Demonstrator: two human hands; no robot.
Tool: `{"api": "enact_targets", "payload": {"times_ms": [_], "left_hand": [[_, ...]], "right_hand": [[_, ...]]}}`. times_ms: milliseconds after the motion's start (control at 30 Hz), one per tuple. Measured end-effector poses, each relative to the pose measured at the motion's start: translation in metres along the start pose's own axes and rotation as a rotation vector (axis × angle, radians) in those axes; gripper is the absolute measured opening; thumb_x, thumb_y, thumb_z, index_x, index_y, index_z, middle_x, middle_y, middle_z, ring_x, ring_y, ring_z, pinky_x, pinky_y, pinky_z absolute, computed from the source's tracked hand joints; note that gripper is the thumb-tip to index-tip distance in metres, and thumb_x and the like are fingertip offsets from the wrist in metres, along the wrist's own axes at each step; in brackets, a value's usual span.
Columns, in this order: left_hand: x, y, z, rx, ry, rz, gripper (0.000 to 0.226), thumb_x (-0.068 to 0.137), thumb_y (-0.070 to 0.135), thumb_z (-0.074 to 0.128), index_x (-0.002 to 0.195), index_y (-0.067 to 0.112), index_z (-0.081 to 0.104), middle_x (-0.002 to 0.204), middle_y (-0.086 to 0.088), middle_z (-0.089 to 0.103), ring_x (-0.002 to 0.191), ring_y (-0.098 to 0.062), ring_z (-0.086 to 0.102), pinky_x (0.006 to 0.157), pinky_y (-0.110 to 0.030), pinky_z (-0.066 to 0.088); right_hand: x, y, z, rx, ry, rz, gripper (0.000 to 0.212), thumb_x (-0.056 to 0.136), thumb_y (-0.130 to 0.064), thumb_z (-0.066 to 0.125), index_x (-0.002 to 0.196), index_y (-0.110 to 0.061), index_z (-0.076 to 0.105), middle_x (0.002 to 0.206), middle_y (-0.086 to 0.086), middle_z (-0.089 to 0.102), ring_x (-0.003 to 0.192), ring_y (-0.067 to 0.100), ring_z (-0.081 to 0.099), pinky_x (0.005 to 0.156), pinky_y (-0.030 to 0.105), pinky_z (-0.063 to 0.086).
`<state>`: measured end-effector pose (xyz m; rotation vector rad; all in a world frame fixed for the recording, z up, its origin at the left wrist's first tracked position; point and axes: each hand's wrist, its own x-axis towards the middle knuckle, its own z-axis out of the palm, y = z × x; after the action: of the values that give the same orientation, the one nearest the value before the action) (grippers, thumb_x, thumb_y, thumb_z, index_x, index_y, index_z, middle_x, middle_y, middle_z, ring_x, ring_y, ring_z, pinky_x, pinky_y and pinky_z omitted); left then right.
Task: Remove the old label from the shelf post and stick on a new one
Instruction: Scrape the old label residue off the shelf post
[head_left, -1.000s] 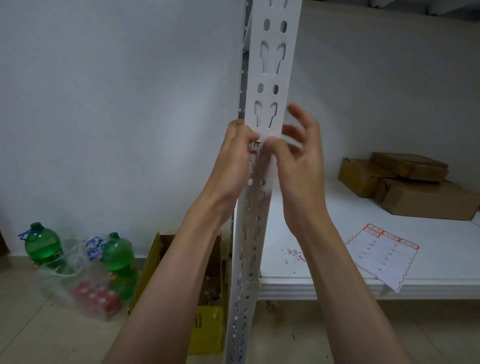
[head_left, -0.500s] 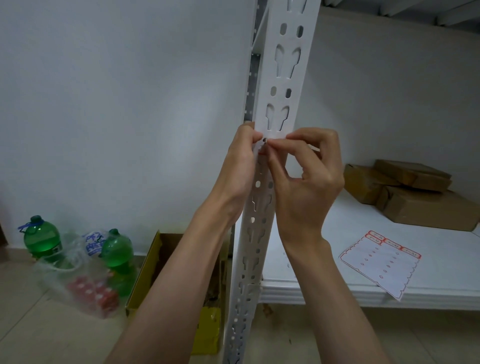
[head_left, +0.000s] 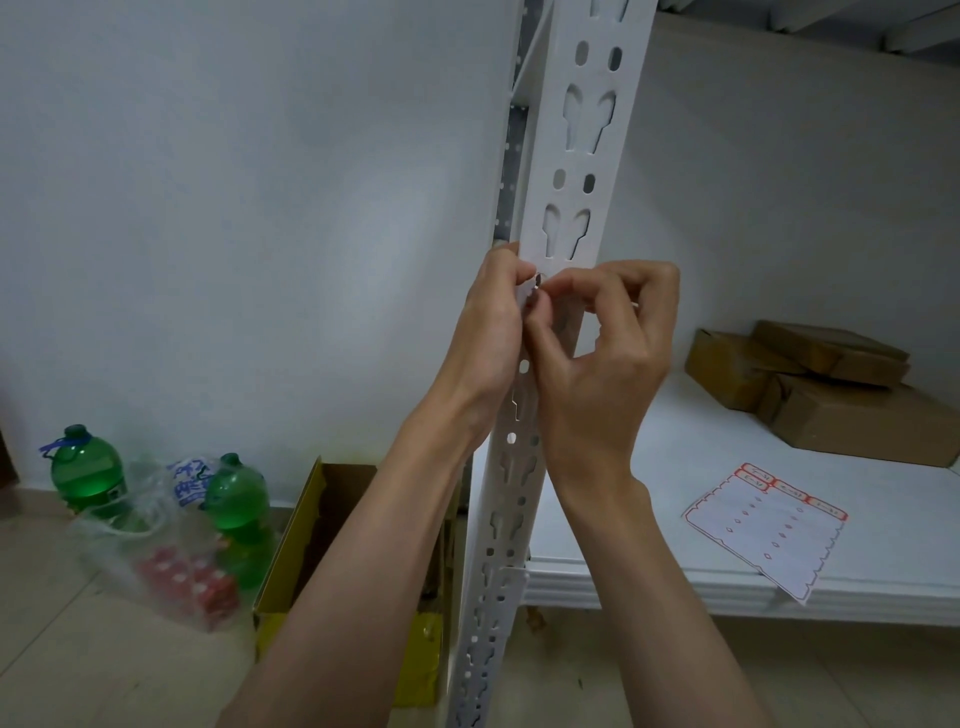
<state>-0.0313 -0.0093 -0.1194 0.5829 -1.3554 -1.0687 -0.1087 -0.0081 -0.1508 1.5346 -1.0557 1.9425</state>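
Observation:
A white perforated shelf post (head_left: 576, 171) runs up the middle of the view. My left hand (head_left: 493, 332) wraps the post's left edge at mid height. My right hand (head_left: 602, 353) has its fingers curled and its thumb and forefinger pinched at the post's front, meeting the left thumb. Between the fingertips shows a tiny scrap of the label (head_left: 535, 283); most of it is hidden by the fingers. A sheet of red-bordered labels (head_left: 769, 525) lies on the white shelf board (head_left: 691, 457) to the right.
Brown cardboard boxes (head_left: 831, 384) are stacked at the back right of the shelf. On the floor to the left stand two green bottles (head_left: 88, 473), a plastic bag (head_left: 156, 561) with red items and an open yellow carton (head_left: 306, 551) against the post.
My right hand's fingers, spread a second ago, have curled into a pinch at the label spot. The view has shifted a little, so the post sits further right and higher.

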Motion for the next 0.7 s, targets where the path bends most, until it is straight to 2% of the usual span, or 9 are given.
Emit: {"api": "enact_targets", "payload": {"times_ms": [167, 367, 433, 500, 600, 700], "left_hand": [[0.001, 0.000, -0.001, -0.022, -0.020, 0.012, 0.026, 0.083, 0.038, 0.035, 0.092, 0.018, 0.049, 0.092, -0.010, 0.051, 0.088, -0.023, 0.051, 0.082, -0.041, 0.045], [0.002, -0.002, -0.004, -0.035, -0.028, 0.016, 0.024, 0.088, 0.036, 0.033, 0.087, 0.016, 0.047, 0.085, -0.007, 0.049, 0.084, -0.020, 0.049, 0.075, -0.035, 0.044], [0.003, -0.003, -0.005, -0.028, -0.017, 0.018, 0.022, 0.092, 0.033, 0.032, 0.082, 0.017, 0.045, 0.077, 0.001, 0.049, 0.079, -0.016, 0.048, 0.069, -0.031, 0.043], [0.003, -0.003, -0.004, -0.040, -0.013, 0.006, 0.026, 0.098, 0.029, 0.031, 0.079, 0.018, 0.045, 0.073, 0.004, 0.050, 0.076, -0.015, 0.049, 0.071, -0.034, 0.043], [0.003, -0.003, -0.004, -0.057, -0.021, -0.002, 0.026, 0.097, 0.030, 0.030, 0.084, 0.015, 0.048, 0.080, -0.003, 0.055, 0.082, -0.020, 0.054, 0.079, -0.041, 0.044], [0.003, -0.003, -0.004, -0.049, -0.031, 0.001, 0.027, 0.092, 0.034, 0.031, 0.092, 0.015, 0.050, 0.088, -0.011, 0.055, 0.087, -0.024, 0.055, 0.080, -0.043, 0.045]], "right_hand": [[0.000, 0.003, -0.002, 0.025, 0.010, -0.012, 0.009, 0.084, -0.008, 0.077, 0.090, -0.003, 0.072, 0.098, 0.000, 0.050, 0.093, 0.013, 0.050, 0.077, 0.020, 0.048], [-0.001, 0.007, 0.001, 0.035, 0.023, -0.002, 0.008, 0.086, -0.010, 0.075, 0.090, -0.004, 0.072, 0.097, 0.004, 0.054, 0.095, 0.005, 0.046, 0.081, 0.017, 0.046], [-0.002, 0.008, 0.001, 0.044, 0.020, -0.003, 0.008, 0.086, -0.010, 0.075, 0.090, -0.003, 0.072, 0.097, 0.004, 0.054, 0.095, 0.006, 0.047, 0.081, 0.018, 0.046], [-0.004, 0.009, 0.001, 0.046, 0.020, -0.012, 0.009, 0.087, -0.011, 0.074, 0.092, -0.003, 0.073, 0.096, 0.009, 0.059, 0.095, 0.010, 0.050, 0.081, 0.018, 0.046], [-0.006, 0.010, 0.001, 0.038, 0.018, -0.023, 0.015, 0.088, -0.013, 0.076, 0.099, -0.004, 0.074, 0.098, 0.013, 0.064, 0.096, 0.013, 0.053, 0.083, 0.016, 0.046], [-0.006, 0.010, 0.000, 0.040, 0.020, -0.026, 0.021, 0.086, -0.013, 0.080, 0.105, -0.006, 0.074, 0.100, 0.009, 0.063, 0.097, 0.012, 0.053, 0.086, 0.015, 0.045]]}}
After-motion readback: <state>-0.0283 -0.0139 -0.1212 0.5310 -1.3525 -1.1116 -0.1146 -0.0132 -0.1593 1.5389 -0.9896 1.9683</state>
